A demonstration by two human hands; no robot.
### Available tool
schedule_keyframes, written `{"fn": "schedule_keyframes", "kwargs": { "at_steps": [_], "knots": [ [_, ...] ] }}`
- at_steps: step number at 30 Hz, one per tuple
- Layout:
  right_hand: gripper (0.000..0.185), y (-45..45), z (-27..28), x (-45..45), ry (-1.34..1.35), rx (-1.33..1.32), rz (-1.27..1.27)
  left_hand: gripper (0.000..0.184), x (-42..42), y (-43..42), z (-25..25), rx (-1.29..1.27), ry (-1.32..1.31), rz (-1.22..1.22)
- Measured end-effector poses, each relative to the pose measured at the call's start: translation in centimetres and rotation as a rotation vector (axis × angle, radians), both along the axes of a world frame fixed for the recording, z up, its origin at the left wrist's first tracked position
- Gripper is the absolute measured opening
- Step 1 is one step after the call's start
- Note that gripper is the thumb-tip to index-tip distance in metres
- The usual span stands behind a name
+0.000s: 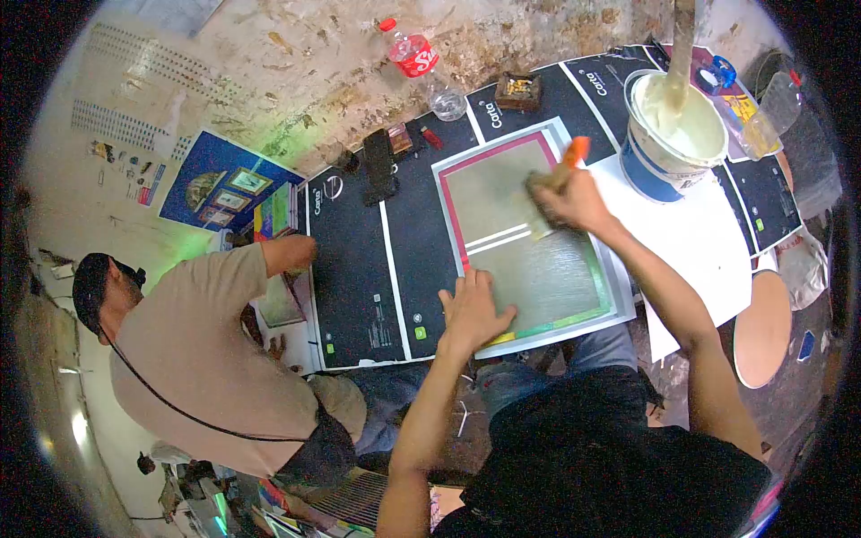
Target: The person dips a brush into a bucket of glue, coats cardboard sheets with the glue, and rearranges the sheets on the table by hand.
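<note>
My right hand (578, 202) is closed round a paintbrush (574, 154) with an orange handle end. The brush head is blurred and meets the grey surface of a flat panel (493, 193). This panel has pink strips along its top and left, green and yellow along the bottom, and a pair of white lines across its middle. Flat on its lower left edge lies my left hand (473, 309), fingers spread and holding nothing. Under the panel is a pale sheet (623, 309) that shows as a border. To the right stands a bucket (650, 157) of whitish paste with a wooden stick (682, 54) in it.
Black boards marked Carta (345, 287) cover the table. A plastic bottle (417, 63), an ashtray-like box (518, 91) and a dark phone-like object (379, 161) lie near the wall. White paper (700, 260) sits under the bucket. Another person (215, 350) works at left.
</note>
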State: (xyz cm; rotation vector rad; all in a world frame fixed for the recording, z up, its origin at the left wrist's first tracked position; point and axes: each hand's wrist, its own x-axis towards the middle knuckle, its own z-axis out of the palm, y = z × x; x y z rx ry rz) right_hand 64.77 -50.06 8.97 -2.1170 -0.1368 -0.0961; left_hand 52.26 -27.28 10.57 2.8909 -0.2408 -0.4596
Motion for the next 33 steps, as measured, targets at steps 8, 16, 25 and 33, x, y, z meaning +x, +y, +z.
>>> {"fn": "schedule_keyframes", "kwargs": {
  "at_steps": [8,16,25,33],
  "knots": [
    [0.026,-18.9,1.8,-17.1,-0.115,0.327,-0.613,0.034,6.7,5.5,-5.0,-0.606,-0.23,0.501],
    [0.017,-14.1,3.7,-15.6,-0.276,0.228,-0.349,0.023,12.0,5.5,-5.0,-0.476,0.131,0.63],
    [0.027,2.7,1.9,-2.5,-0.506,-0.675,0.766,0.017,10.9,6.7,-4.4,-0.787,0.186,0.814],
    [0.012,-8.2,6.8,-10.3,-0.213,-0.742,1.022,0.02,11.4,8.2,-5.6,-0.779,0.254,0.764]
  ]
}}
